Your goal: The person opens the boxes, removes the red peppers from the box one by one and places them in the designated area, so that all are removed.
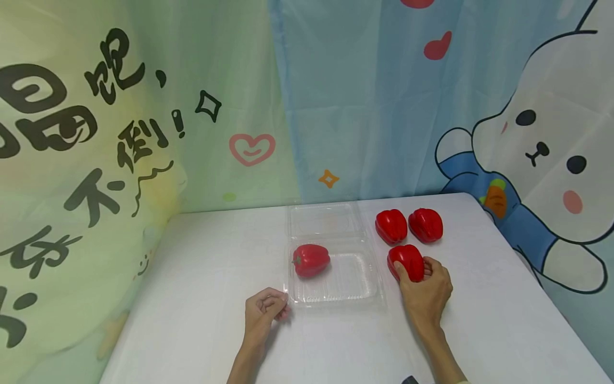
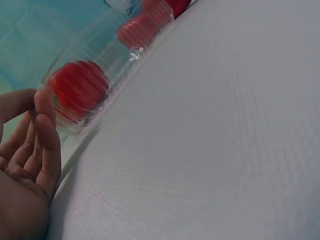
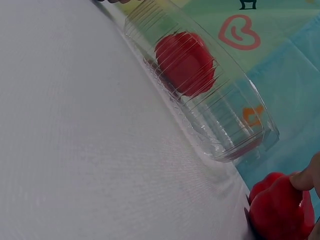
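Note:
A clear plastic clamshell box (image 1: 336, 298) lies with its lid folded back, and one red bell pepper (image 1: 312, 260) sits on its side in the left part. My left hand (image 1: 265, 312) pinches the box's rim at the near left corner between thumb and fingers; in the left wrist view the fingertips (image 2: 44, 102) meet right at that rim. To the right of the box, my right hand (image 1: 427, 290) grips another red bell pepper (image 1: 406, 262), thumb on its near left side. The right wrist view catches this pepper (image 3: 280, 207) at its lower right corner, low by the tabletop.
Two more red bell peppers, one on the left (image 1: 391, 226) and one on the right (image 1: 426, 224), stand just behind the gripped one. The white-covered table (image 1: 206, 256) ends at a printed curtain (image 1: 336, 106) behind. A small dark object (image 1: 410, 380) shows at the bottom edge.

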Demonstrator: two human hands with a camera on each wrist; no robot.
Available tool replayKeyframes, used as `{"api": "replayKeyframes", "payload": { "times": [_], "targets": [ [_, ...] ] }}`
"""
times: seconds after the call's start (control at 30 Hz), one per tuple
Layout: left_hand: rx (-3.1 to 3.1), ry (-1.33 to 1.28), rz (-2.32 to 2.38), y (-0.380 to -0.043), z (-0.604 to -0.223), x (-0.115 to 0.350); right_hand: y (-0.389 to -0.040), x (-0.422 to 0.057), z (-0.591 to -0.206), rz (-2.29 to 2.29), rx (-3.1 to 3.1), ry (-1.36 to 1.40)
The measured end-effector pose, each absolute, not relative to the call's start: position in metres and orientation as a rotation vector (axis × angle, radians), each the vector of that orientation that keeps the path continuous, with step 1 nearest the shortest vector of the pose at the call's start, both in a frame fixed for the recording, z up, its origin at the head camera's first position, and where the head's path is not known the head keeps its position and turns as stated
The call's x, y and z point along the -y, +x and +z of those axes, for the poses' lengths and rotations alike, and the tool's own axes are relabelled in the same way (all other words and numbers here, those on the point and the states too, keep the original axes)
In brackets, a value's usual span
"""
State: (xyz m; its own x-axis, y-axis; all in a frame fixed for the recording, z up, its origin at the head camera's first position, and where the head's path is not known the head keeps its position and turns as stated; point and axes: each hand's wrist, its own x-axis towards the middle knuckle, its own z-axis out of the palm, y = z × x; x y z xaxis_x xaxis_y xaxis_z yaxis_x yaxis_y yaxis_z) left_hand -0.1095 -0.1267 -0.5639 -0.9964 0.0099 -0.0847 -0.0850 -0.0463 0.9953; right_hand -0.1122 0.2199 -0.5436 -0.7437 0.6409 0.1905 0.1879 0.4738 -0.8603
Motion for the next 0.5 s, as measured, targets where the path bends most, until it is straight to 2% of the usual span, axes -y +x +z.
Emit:
{"api": "replayKeyframes", "payload": {
  "times": [0.33, 0.5],
  "targets": [
    [-2.104, -0.093, 2.236, -0.111, -0.566, 0.127, -0.114, -0.221, -0.539, 1.178, 2.260, -0.740],
    [-2.119, -0.095, 2.230, -0.111, -0.566, 0.127, -0.119, -0.226, -0.526, 1.101, 2.179, -0.663]
  ]
}}
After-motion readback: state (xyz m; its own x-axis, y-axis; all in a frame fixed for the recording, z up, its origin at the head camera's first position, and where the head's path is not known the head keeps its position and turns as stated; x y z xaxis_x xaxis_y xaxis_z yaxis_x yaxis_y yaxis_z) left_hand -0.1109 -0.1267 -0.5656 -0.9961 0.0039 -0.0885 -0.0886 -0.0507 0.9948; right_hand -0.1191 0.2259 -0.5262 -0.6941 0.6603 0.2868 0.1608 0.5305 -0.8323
